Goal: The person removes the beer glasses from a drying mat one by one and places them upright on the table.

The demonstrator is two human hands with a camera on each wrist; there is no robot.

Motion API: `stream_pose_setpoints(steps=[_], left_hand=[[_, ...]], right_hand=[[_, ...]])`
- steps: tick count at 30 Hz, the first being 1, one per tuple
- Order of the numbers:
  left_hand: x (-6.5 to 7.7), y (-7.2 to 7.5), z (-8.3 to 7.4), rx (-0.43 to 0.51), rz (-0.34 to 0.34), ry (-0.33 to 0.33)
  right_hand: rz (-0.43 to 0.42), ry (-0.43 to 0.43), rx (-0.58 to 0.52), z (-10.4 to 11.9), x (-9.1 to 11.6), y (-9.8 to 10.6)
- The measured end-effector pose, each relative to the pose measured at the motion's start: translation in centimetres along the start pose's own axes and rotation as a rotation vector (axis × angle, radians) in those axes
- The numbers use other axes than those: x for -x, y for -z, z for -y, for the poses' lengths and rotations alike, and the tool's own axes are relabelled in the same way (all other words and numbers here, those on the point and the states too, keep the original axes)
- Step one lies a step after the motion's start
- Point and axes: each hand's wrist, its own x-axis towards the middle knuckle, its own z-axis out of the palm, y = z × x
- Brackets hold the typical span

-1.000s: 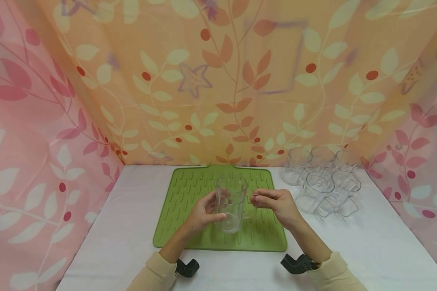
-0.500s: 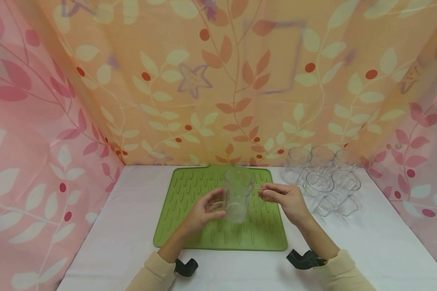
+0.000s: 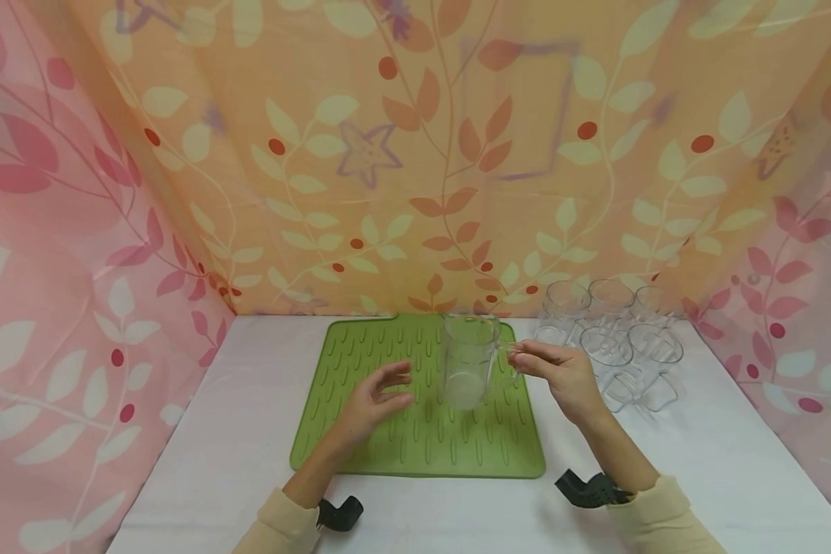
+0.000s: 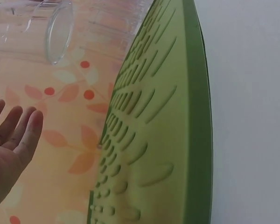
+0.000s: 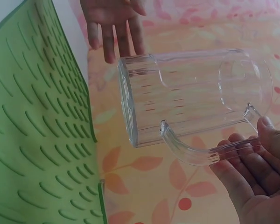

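Note:
A clear mug (image 3: pixel 468 365) hangs upright above the right half of a green ridged mat (image 3: pixel 360 431). My right hand (image 3: pixel 559 378) grips it by the handle; in the right wrist view the thumb and fingers wrap the handle (image 5: pixel 196 156). My left hand (image 3: pixel 374 402) is apart from the mug, to its left over the mat, with fingers spread and holding nothing. In the left wrist view the mug's base (image 4: pixel 59 32) shows beyond the left fingers (image 4: pixel 32 130), with a gap between.
Several clear mugs (image 3: pixel 605 346) stand in a close group at the back right of the white table (image 3: pixel 208 431). A leaf-patterned cloth (image 3: pixel 415 192) rises behind the table, and pink cloth (image 3: pixel 62 308) hangs at the sides.
The mug has moved right and slightly toward the back with my right hand. My left hand has let go of it and drawn back to the left.

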Motion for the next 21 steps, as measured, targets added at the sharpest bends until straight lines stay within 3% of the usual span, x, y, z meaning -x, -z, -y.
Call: stream_pose_setpoints(steps=[4,13,21], left_hand=[[0.5,0.7,0.0,-0.04,-0.037,0.033],[1.6,2.1,0.2,-0.1,-0.072,0.039],[2.3,2.9,0.5,-0.166,-0.097,0.06]], right_hand=[[-0.023,0.03,-0.021,0.2,0.0,0.3],[-0.063,0.098,-0.037,0.3,-0.1,1.1],[-0.143,0.059,0.015,0.9,0.1,1.8]])
